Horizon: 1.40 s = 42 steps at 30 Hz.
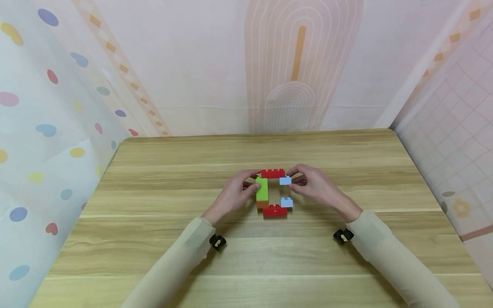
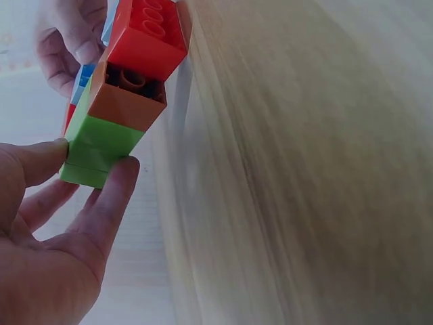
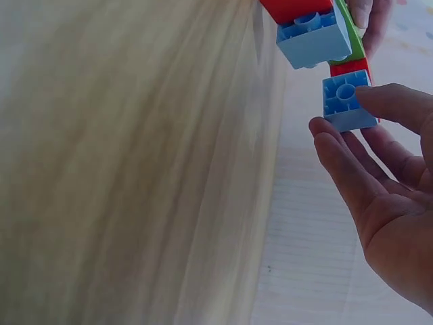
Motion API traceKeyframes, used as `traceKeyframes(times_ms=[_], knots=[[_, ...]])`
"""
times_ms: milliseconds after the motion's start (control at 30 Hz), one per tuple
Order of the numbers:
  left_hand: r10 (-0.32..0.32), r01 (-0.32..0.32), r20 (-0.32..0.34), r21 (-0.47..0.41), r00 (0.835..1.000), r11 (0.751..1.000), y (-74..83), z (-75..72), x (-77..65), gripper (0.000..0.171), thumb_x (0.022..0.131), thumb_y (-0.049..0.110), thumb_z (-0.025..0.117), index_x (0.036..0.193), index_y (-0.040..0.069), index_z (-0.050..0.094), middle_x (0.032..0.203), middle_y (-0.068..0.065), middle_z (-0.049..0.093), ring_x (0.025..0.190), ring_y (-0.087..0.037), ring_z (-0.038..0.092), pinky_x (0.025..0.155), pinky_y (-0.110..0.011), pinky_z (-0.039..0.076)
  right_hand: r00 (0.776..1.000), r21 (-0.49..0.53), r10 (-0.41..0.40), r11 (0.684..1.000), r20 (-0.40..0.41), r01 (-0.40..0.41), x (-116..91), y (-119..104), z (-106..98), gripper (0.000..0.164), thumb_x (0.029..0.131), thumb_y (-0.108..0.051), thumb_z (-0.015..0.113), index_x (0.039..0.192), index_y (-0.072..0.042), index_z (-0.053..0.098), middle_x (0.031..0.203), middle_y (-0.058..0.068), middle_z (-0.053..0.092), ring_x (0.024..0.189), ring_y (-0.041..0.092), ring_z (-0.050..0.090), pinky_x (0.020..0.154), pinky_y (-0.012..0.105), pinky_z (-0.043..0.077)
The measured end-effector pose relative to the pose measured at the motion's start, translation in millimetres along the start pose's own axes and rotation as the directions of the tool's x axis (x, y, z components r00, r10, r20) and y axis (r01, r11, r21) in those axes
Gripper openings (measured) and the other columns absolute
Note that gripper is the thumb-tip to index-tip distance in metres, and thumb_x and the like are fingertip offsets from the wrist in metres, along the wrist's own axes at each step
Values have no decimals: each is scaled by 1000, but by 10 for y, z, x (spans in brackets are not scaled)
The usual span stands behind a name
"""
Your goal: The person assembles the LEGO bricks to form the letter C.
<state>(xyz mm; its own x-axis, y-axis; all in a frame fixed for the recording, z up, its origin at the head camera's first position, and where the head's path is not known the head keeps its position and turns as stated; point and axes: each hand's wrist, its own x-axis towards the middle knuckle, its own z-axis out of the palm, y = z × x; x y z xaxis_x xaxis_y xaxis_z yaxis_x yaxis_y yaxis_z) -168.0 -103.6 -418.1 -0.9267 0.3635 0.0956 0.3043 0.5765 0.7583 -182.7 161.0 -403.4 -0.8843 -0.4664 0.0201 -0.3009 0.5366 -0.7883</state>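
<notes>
A C-shaped build of toy building bricks is held between both hands over the table. My left hand [image 1: 233,193] grips its left side, thumb and fingers on the green brick [image 1: 262,189]. An orange-brown brick [image 2: 125,106] sits against the green one. A far red brick [image 1: 273,173] and a near red brick [image 1: 274,211] reach rightward, each with a light-blue brick at its right end. With thumb and fingers, my right hand [image 1: 316,184] pinches the far light-blue brick [image 3: 348,101]. The near light-blue brick [image 1: 286,202] is untouched, and a gap separates the two.
The wood-grain table [image 1: 154,188] stretches around and beneath the build. Patterned cloth backdrops [image 1: 200,64] rise behind and beside it. Small black devices [image 1: 218,242] are worn at both wrists, below the cream sleeves [image 1: 173,261].
</notes>
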Motion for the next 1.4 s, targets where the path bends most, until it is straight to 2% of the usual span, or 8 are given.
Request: traceKeyframes(times_ms=[167, 367, 733, 1167, 1400], knots=[[-25, 25, 21, -20, 999, 999, -12, 8, 67, 42, 97, 18, 61, 139, 13, 52, 127, -6, 58, 109, -19, 60, 91, -32, 51, 999, 1, 31, 1000, 26, -31, 47, 9, -11, 29, 89, -8, 70, 117, -7, 60, 118, 7, 62, 105, 23, 65, 86, 35, 55], [-55, 56, 55, -3, 997, 998, -41, -1, 120, 41, 97, 19, 60, 136, 10, 54, 126, -7, 58, 112, -22, 58, 95, -36, 49, 998, -9, 36, 999, 55, -36, 100, 26, -18, 29, 90, -8, 68, 118, -3, 60, 119, 10, 63, 106, 25, 64, 86, 35, 54], [-137, 133, 89, 41, 987, 990, -39, -7, 185, 40, 96, 21, 62, 134, 9, 58, 127, -8, 58, 114, -23, 56, 99, -40, 45, 996, -94, 56, 994, 74, -49, 164, 73, -5, 25, 91, -12, 69, 115, -8, 63, 106, 4, 67, 98, 18, 63, 86, 35, 54], [-179, 172, 127, 68, 976, 983, -54, -2, 211, 39, 97, 21, 60, 134, 9, 57, 133, -10, 56, 119, -24, 53, 103, -42, 42, 992, -113, 77, 991, 101, -65, 184, 102, 23, 25, 91, -14, 69, 114, -10, 64, 111, 5, 66, 100, 19, 63, 88, 37, 53], [-186, 178, 130, 68, 974, 982, -69, 15, 216, 38, 97, 21, 61, 134, 9, 58, 132, -10, 57, 118, -23, 53, 102, -42, 42, 991, -111, 70, 992, 111, -57, 179, 96, 26, 25, 91, -12, 68, 115, -7, 63, 110, 8, 67, 101, 21, 63, 88, 39, 53]])
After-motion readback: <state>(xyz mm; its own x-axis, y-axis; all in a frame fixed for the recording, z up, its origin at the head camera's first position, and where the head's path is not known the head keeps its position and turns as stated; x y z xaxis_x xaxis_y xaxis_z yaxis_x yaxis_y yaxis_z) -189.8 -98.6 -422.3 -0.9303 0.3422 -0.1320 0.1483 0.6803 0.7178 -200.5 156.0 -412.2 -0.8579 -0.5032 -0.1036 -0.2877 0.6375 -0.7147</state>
